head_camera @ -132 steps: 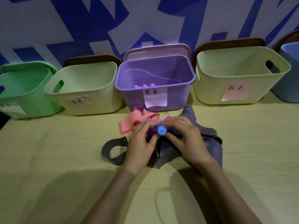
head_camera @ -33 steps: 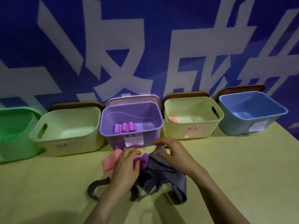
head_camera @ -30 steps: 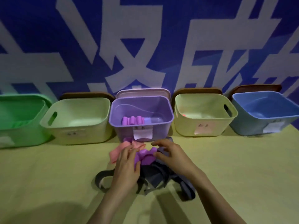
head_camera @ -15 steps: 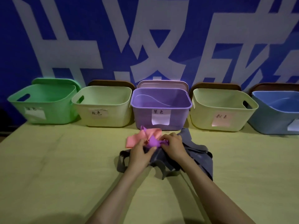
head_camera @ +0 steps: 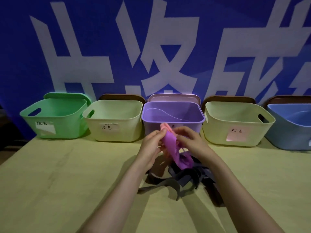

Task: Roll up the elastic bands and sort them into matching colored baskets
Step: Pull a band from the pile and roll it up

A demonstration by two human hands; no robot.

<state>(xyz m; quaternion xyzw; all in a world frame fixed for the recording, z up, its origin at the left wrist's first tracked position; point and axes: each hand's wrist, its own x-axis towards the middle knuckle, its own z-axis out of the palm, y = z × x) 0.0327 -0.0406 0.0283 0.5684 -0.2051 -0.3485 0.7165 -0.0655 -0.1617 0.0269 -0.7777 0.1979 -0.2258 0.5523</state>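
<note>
A purple elastic band [head_camera: 175,152] hangs lifted above the table, pinched at its top by my left hand [head_camera: 150,148] and my right hand [head_camera: 190,142]. A pink band [head_camera: 165,129] sticks up just behind it between my fingers. Below lies a tangle of grey bands [head_camera: 183,177] on the table. Along the back stand a green basket [head_camera: 55,117], a cream basket labelled grey [head_camera: 114,121], a purple basket [head_camera: 173,113], a cream basket labelled pink [head_camera: 235,125] and a blue basket [head_camera: 291,128].
The yellow-green table [head_camera: 58,174] stretches to the left and right of the band pile. Lids lean upright behind the baskets against a blue wall with large white characters. The table's left edge drops off near the green basket.
Both hands have lifted the purple band, with the pink one, up off the grey pile. Earlier a rolled blue band was in my fingers; it is gone from them.
</note>
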